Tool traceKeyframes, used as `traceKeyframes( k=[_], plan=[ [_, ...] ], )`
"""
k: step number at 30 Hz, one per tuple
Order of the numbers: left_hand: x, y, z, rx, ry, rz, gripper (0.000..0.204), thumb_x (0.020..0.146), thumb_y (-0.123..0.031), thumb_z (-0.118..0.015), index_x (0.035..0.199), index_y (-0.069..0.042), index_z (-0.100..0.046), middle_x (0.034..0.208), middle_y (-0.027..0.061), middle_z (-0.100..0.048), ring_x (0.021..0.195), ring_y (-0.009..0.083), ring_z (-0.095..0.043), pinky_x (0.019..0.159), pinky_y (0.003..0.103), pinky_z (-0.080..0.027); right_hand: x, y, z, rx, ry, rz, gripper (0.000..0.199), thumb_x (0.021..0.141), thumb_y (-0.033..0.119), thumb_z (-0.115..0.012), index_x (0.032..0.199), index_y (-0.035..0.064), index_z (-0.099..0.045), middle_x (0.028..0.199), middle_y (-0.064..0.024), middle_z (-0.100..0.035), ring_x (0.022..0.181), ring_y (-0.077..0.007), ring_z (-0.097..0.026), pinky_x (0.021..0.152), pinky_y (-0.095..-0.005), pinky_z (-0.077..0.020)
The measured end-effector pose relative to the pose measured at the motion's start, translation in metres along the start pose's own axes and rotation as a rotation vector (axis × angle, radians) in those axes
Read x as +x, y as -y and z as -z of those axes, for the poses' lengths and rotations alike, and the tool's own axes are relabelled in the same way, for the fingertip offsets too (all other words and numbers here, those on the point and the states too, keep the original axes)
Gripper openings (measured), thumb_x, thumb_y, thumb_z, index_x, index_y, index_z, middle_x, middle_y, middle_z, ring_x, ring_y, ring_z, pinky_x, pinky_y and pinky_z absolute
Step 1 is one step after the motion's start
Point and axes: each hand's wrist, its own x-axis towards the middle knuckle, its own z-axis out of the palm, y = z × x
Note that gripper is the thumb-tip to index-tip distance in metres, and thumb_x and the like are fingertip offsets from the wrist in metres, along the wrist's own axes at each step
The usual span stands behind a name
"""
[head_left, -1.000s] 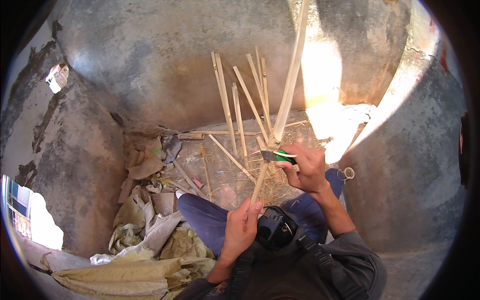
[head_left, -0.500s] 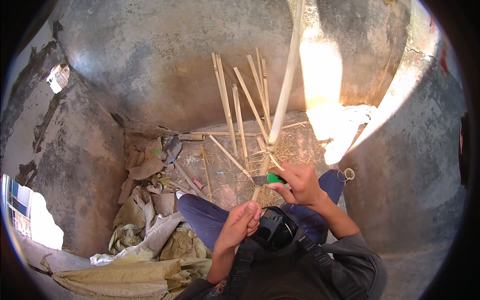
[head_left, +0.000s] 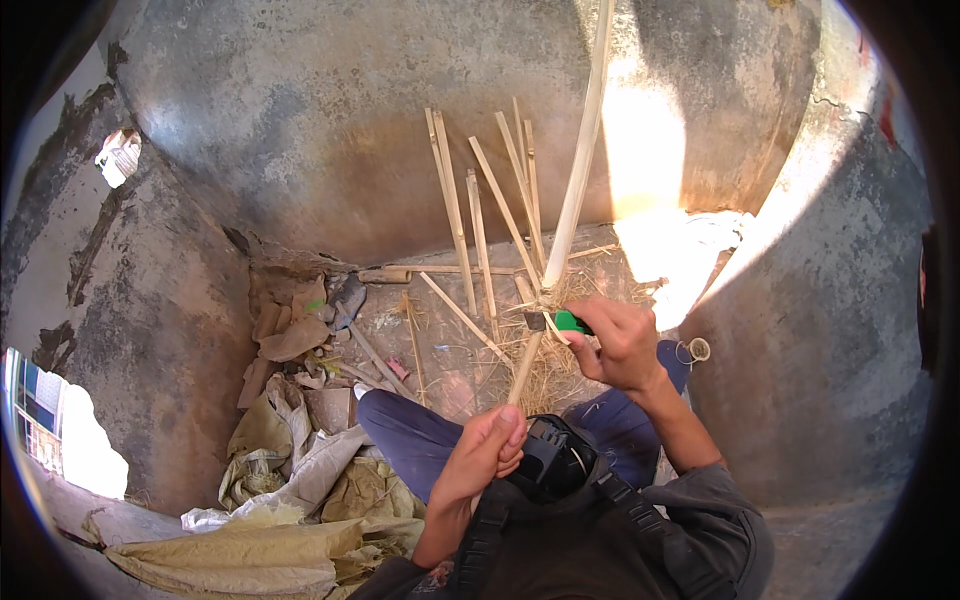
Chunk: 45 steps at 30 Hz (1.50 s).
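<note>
Clamped in the left hand [head_left: 487, 452] is the lower end of a long bamboo strip [head_left: 578, 170], the fingers being curled shut around it just above the knees. From that fist the strip is carried up and slightly rightward, past the right hand [head_left: 622, 345], and is seen to run on against the grey wall [head_left: 330, 130] to the top edge of the view. A green-handled knife [head_left: 562, 322] is gripped in the closed right hand, its dark blade being laid against the strip where it crosses the fist. Several shorter bamboo slats [head_left: 478, 235] are leaned upright against the wall just behind the strip, and loose shavings [head_left: 560, 375] are scattered on the ground beneath the hands. Crumpled sacks [head_left: 265, 545] and scraps are piled to the person's left. A small roll of tape [head_left: 697, 349] is set on the ground to the right, near the right wrist.
</note>
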Motion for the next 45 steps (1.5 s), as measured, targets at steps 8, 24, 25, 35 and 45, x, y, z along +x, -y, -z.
traceKeyframes(
  k=[8,24,25,35,45],
  plan=[
    [-0.003,0.007,0.012,0.072,-0.022,-0.038,0.04,0.12,-0.038,-0.045,0.092,-0.01,-0.051,0.069,-0.0069,-0.038,0.054,0.0027,-0.031,0.048,0.022,-0.026,-0.008,-0.013,-0.009,1.037,0.367,-0.452,0.041,0.11,0.041,-0.063,0.107,0.001,-0.071,0.078,-0.0047,-0.064,0.062,-0.0134,-0.057,0.056,-0.0276,-0.0423],
    [0.008,0.014,0.013,0.554,-0.364,-0.271,0.041,0.117,-0.032,-0.052,0.087,-0.005,-0.059,0.066,-0.0044,-0.048,0.06,0.004,-0.041,0.054,0.027,-0.032,-0.003,-0.001,-0.004,0.838,0.081,-0.613,0.041,0.1,0.031,-0.08,0.126,0.0007,-0.071,0.082,0.0005,-0.072,0.058,-0.0051,-0.048,0.054,-0.0251,-0.0375],
    [0.008,0.014,0.012,0.607,-0.38,-0.287,0.041,0.117,-0.031,-0.053,0.086,-0.004,-0.06,0.065,-0.0031,-0.049,0.061,0.0049,-0.041,0.055,0.028,-0.033,0.003,0.009,0.0,0.8,0.128,-0.63,0.042,0.099,0.03,-0.081,0.127,0.0009,-0.071,0.083,0.0004,-0.074,0.058,-0.0048,-0.049,0.054,-0.0254,-0.0374],
    [0.008,0.008,0.006,0.679,-0.327,-0.295,0.04,0.118,-0.031,-0.051,0.087,-0.006,-0.059,0.065,-0.0068,-0.045,0.059,0.002,-0.037,0.053,0.025,-0.028,0.012,0.02,-0.002,0.743,0.264,-0.603,0.03,0.108,0.01,-0.065,0.134,0.0001,-0.074,0.069,-0.0018,-0.061,0.062,-0.008,-0.052,0.059,-0.0282,-0.043],
    [0.01,0.012,0.016,0.261,-0.156,-0.079,0.039,0.118,-0.036,-0.05,0.091,-0.009,-0.056,0.068,-0.0081,-0.041,0.056,0.0016,-0.031,0.05,0.023,-0.026,0.016,0.019,0.004,0.488,0.219,-0.455,0.013,0.099,0.004,-0.069,0.09,-0.0036,-0.064,0.066,-0.0194,-0.054,0.056,-0.0306,-0.046,0.056,-0.0397,-0.0402]
  ],
)
